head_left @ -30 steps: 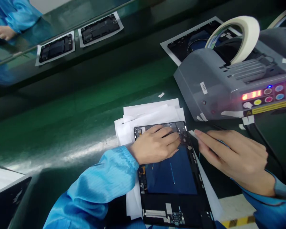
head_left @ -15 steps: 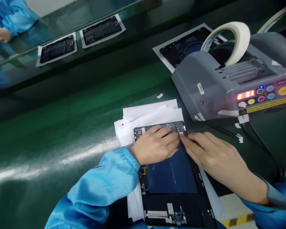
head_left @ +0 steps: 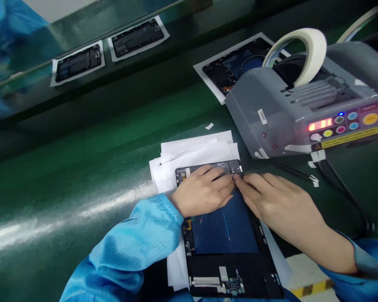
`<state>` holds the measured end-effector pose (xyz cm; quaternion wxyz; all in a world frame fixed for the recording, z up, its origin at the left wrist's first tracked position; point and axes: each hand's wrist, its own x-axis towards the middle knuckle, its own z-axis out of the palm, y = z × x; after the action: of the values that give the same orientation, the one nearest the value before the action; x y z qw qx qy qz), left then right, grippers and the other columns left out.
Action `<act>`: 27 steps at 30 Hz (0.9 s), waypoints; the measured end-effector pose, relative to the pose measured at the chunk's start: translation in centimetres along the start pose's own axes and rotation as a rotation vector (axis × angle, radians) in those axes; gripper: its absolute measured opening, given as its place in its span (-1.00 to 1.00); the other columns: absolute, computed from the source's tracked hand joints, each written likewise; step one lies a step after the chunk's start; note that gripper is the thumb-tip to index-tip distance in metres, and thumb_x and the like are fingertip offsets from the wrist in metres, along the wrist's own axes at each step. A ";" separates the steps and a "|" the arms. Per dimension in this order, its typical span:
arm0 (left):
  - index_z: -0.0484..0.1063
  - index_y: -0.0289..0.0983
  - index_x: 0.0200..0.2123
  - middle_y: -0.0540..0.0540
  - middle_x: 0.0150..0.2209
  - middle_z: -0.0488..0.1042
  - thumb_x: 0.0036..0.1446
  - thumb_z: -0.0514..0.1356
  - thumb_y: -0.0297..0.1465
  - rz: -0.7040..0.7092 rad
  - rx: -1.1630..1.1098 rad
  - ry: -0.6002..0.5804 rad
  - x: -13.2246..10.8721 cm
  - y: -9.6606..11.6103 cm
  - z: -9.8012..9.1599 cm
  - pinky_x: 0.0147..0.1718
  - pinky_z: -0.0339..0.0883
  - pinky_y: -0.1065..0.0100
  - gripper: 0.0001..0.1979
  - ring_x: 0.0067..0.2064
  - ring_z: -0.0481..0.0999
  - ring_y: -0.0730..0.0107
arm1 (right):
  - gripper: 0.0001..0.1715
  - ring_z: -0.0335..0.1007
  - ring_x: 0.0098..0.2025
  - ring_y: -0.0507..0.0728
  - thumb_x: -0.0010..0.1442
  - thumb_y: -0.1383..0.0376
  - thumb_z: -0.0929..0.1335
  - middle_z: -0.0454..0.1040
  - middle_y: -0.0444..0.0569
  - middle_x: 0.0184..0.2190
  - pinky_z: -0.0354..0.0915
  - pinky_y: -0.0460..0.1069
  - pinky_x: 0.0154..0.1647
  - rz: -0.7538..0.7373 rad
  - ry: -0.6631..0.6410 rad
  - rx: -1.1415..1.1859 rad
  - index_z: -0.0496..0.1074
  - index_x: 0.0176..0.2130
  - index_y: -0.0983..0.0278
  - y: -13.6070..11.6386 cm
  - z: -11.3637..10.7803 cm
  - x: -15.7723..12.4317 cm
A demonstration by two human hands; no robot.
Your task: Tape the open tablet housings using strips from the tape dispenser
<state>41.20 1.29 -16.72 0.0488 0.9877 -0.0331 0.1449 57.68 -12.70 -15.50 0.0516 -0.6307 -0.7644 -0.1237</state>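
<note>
An opened tablet, its inside facing up, lies on a pile of white paper sheets. My left hand rests across the tablet's upper part, its fingers bent and pressed together, with the tips near the upper right corner. From the right, my right hand reaches to the same spot, thumb and forefinger closed in a pinch. The fingertips of both hands almost meet at the tablet's right edge. Whatever lies between them is too small and too covered to name.
A grey tape dispenser with a lit display and a white tape roll stands at right. Behind it lies another opened tablet. Two more devices lie on paper at the back. Tweezers lie beside the dispenser.
The view has shifted slightly. Both my hands keep nearly the same place and pose at the tablet's upper right corner. At the far left, a co-worker's hand has gone out of sight.
</note>
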 end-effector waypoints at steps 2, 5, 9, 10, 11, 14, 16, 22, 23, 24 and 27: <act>0.49 -0.35 -0.06 -0.15 -0.06 0.54 0.38 0.03 -0.31 0.003 0.008 0.000 0.4 0.0 0.2 0.02 0.35 0.19 -0.69 0.04 0.47 0.19 | -0.74 0.28 -0.37 0.15 0.23 0.46 0.29 0.41 -0.02 -0.39 0.21 0.07 -0.38 -0.029 -0.027 -0.043 0.51 -0.12 0.41 -0.2 -0.4 0.0; 0.49 -0.34 -0.06 -0.14 -0.03 0.54 0.37 0.05 -0.31 0.016 0.013 0.037 0.0 0.1 0.5 0.02 0.37 0.19 -0.70 0.04 0.47 0.19 | -0.72 0.31 -0.31 0.15 0.29 0.34 0.29 0.48 0.05 -0.27 0.23 0.05 -0.32 -0.047 -0.001 -0.038 0.49 -0.07 0.42 -0.4 -1.0 -0.4; 0.49 -0.26 -0.06 -0.18 -0.05 0.54 0.30 0.12 -0.26 -0.311 -0.061 0.133 -4.9 0.2 -0.9 0.01 0.40 0.10 -0.73 0.03 0.48 0.15 | -0.67 0.37 -0.24 0.17 0.34 0.28 0.25 0.51 0.08 -0.10 0.27 0.06 -0.23 -0.020 0.048 0.002 0.47 -0.03 0.39 -0.9 -1.1 -1.2; 0.51 -0.25 -0.12 -0.18 -0.12 0.56 0.29 0.13 -0.26 -0.497 -0.091 0.175 -6.5 0.1 -1.8 -0.05 0.43 0.12 -0.75 -0.04 0.52 0.18 | -0.67 0.37 -0.25 0.16 0.34 0.30 0.25 0.51 0.08 -0.10 0.28 0.07 -0.23 -0.012 0.079 0.017 0.47 -0.02 0.39 -1.0 -0.9 -1.4; 0.52 -0.26 -0.18 -0.17 -0.20 0.57 0.28 0.13 -0.25 -0.683 -0.123 0.218 -8.1 -0.1 -2.9 -0.15 0.46 0.18 -0.76 -0.14 0.54 0.22 | -0.68 0.38 -0.25 0.16 0.33 0.32 0.25 0.51 0.08 -0.10 0.29 0.07 -0.23 -0.008 0.119 0.041 0.47 -0.02 0.40 -1.0 -0.6 -1.5; 0.50 -0.27 -0.34 -0.08 -0.41 0.53 0.29 0.11 -0.22 -0.949 -0.175 0.242 -10.8 -0.5 -5.4 -0.43 0.41 0.37 -0.71 -0.42 0.50 0.38 | -0.72 0.41 -0.21 0.17 0.33 0.34 0.26 0.51 0.10 -0.12 0.31 0.06 -0.21 0.016 0.263 0.158 0.46 -0.04 0.38 -1.0 0.4 -1.6; 0.48 -0.27 -0.42 -0.02 -0.50 0.49 0.26 0.11 -0.21 -0.975 -0.191 0.215 -10.6 -0.7 -5.8 -0.53 0.34 0.44 -0.69 -0.52 0.44 0.44 | -0.73 0.42 -0.15 0.19 0.32 0.33 0.28 0.48 0.12 -0.04 0.32 0.07 -0.17 0.053 0.310 0.240 0.44 -0.02 0.35 -0.8 1.2 -1.8; 0.45 -0.27 -0.45 -0.05 -0.50 0.45 0.18 0.17 -0.23 -1.091 -0.218 0.301 -7.6 0.1 -5.0 -0.41 0.29 0.40 -0.74 -0.46 0.43 0.39 | -0.49 0.37 0.07 0.30 0.32 0.24 0.29 0.34 0.09 0.20 0.28 0.21 0.08 0.099 0.261 0.393 0.27 0.23 0.24 -0.1 4.1 -3.6; 0.46 -0.28 -0.39 -0.04 -0.51 0.44 0.22 0.13 -0.22 -1.107 -0.245 0.327 -7.3 0.6 -5.0 -0.40 0.30 0.40 -0.74 -0.47 0.43 0.39 | -0.46 0.34 0.11 0.31 0.33 0.21 0.27 0.32 0.09 0.21 0.26 0.22 0.11 0.109 0.248 0.418 0.23 0.26 0.21 -0.1 4.6 -3.8; 0.47 -0.28 -0.32 -0.04 -0.52 0.45 0.28 0.08 -0.21 -1.115 -0.287 0.350 -7.2 1.1 -4.9 -0.41 0.30 0.40 -0.71 -0.49 0.43 0.39 | -0.43 0.32 0.14 0.31 0.34 0.19 0.25 0.31 0.08 0.22 0.25 0.22 0.13 0.119 0.234 0.440 0.19 0.29 0.18 -0.1 5.0 -3.9; 0.44 -0.33 -0.10 -0.11 -0.42 0.54 0.39 -0.13 -0.14 -1.081 -0.457 0.389 -6.6 2.8 -3.9 -0.40 0.39 0.38 -0.54 -0.44 0.53 0.35 | -0.39 0.28 0.19 0.31 0.36 0.16 0.22 0.29 0.06 0.23 0.24 0.22 0.15 0.129 0.227 0.487 0.10 0.34 0.14 -0.4 5.2 -3.5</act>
<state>33.56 -0.78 -14.70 0.3307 0.7848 0.4514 0.2665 58.36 -14.81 -21.40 0.2948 -0.6290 -0.7193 -0.0028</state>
